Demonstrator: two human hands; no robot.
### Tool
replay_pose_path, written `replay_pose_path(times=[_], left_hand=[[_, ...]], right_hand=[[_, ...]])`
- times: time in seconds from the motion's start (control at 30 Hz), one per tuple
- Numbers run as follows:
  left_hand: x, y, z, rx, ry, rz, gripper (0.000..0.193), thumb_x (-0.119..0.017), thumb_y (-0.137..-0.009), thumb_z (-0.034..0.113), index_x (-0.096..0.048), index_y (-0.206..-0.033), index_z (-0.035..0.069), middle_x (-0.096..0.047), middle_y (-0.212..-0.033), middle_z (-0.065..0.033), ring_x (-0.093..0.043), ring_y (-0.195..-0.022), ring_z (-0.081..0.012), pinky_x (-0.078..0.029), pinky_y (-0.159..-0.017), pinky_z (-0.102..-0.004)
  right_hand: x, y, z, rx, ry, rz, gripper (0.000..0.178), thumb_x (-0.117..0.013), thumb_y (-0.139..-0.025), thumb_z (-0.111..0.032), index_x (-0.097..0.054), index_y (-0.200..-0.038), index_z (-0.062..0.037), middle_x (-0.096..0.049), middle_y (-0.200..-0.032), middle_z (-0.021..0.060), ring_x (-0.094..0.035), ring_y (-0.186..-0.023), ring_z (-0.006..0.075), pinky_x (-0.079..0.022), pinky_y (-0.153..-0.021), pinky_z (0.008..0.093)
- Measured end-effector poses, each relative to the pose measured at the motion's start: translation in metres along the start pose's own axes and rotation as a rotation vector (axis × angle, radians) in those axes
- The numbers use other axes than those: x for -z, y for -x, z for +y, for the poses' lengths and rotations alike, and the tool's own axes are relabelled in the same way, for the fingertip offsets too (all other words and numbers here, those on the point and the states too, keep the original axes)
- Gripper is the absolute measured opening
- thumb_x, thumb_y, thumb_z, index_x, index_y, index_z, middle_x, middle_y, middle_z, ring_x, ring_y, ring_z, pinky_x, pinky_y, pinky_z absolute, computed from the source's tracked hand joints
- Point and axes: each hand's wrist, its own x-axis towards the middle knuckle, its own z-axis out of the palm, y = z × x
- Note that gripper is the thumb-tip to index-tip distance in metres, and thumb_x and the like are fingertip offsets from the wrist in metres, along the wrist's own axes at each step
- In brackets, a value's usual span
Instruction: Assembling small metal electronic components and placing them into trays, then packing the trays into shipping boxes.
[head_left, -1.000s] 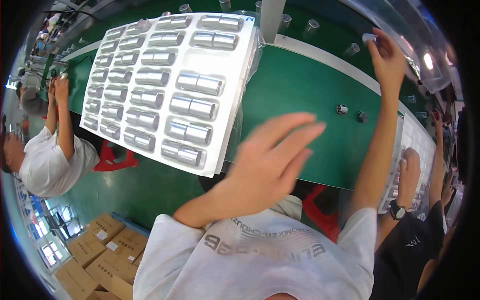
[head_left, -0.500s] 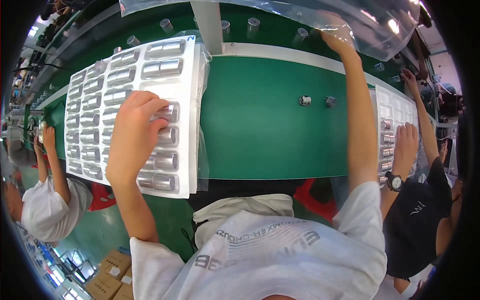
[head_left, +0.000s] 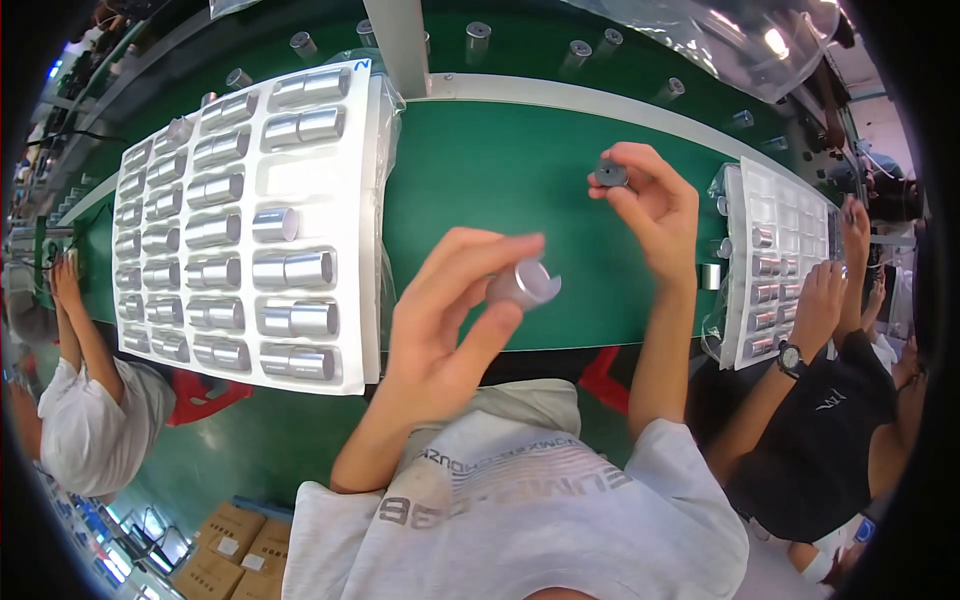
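Observation:
A silver metal sleeve (head_left: 526, 284), hollow with a notched rim, is held between the thumb and fingers of my left hand (head_left: 435, 335), over the near middle of the green table. Farther right, my right hand (head_left: 660, 215) pinches a small dark grey round part (head_left: 611, 174) with a hole in its face. On the left lies a white plastic tray (head_left: 367, 180) with rows of silver cylinders (head_left: 292, 268). One pocket in its right column is bare, and the pocket below it holds a single short cylinder (head_left: 275, 224).
Several small cylinders (head_left: 478, 38) stand beyond the white rail (head_left: 520, 88), partly under a clear plastic bag (head_left: 760, 50). A second white tray (head_left: 738, 335) lies at right, with a co-worker's hand (head_left: 820, 300) over it. A lone cylinder (head_left: 711, 276) stands beside that tray.
My left hand has left the tray and moved right, carrying the sleeve. My right hand has drawn back from beneath the plastic bag and now holds the dark round part over the table.

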Motion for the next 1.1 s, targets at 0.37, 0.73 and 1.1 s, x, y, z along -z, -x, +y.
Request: replay_pose_path(times=[0.37,0.73,1.1], left_hand=[[-0.020,-0.012,-0.046,0.267,0.443,0.160,0.035,-0.044,-0.103,0.016,-0.050,-0.132,-0.003,-0.060,-0.110,-0.0137,-0.064,-0.089,-0.0216,-0.053,-0.068,-0.0305],[-0.014,-0.012,-0.038,0.381,0.564,0.081,0.035,-0.053,-0.099,0.014,-0.053,-0.130,-0.003,-0.063,-0.105,-0.0155,-0.066,-0.081,-0.0226,-0.052,-0.062,-0.0288],[-0.010,-0.008,-0.039,0.431,0.682,0.097,0.029,-0.059,-0.094,0.006,-0.059,-0.120,-0.006,-0.067,-0.104,-0.0177,-0.069,-0.086,-0.0240,-0.058,-0.076,-0.0342]], right_hand=[[-0.008,0.014,0.004,-0.055,-0.769,-0.023,0.030,-0.059,-0.085,0.003,-0.057,-0.115,-0.0008,-0.055,-0.122,0.0205,-0.059,-0.099,0.0264,-0.049,-0.087,0.0319],[-0.026,0.010,-0.020,0.225,-0.178,-0.132,0.030,-0.070,-0.080,0.006,-0.064,-0.109,0.0036,-0.061,-0.119,0.0234,-0.062,-0.111,0.0337,-0.052,-0.094,0.0404],[-0.035,0.004,-0.052,0.276,0.144,-0.275,0.029,-0.070,-0.070,0.014,-0.074,-0.094,-0.0009,-0.071,-0.102,0.0168,-0.070,-0.097,0.0254,-0.057,-0.083,0.0328]])
